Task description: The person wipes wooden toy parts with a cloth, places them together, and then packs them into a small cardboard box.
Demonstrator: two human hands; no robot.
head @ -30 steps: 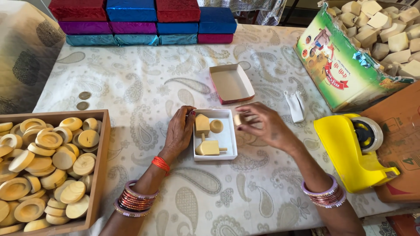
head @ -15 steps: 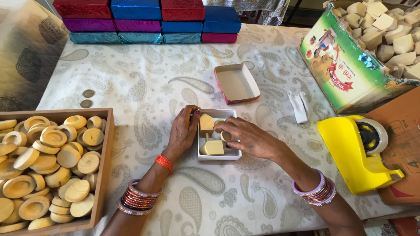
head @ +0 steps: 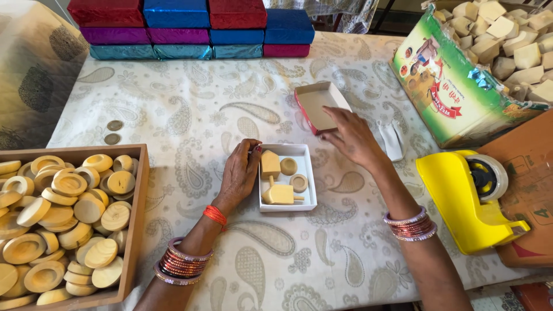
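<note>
Sitting near the middle of the bench (head: 190, 115), the small white box (head: 286, 205) holds four pale wooden pieces: a house-shaped block (head: 269, 163), two small discs (head: 288, 166), and a peg-ended block (head: 279, 194) lying across the lower half. Left hand (head: 239, 175) rests against the box's left wall, fingers (head: 252, 154) curled loosely along the rim, gripping nothing I can see. Right hand (head: 351, 137) lies flat on the near edge of the red-sided lid (head: 320, 105), fingers spread and touching it, not yet closed round it.

Risks, judged from this layout:
- The house-shaped block stands proud of the box rim; a lid pressed down over it could jam or tip the block onto the discs.
- The left hand steadies one wall only; a sideways push from the lid could slide the light box on the patterned cloth.
- The lid sits tilted; dragged by one edge, it may flip.

Further out: the yellow tape dispenser (head: 466, 201) at right, the wooden tray (head: 138, 190) of round pieces at left, foil-covered boxes (head: 190, 26) stacked behind.
</note>
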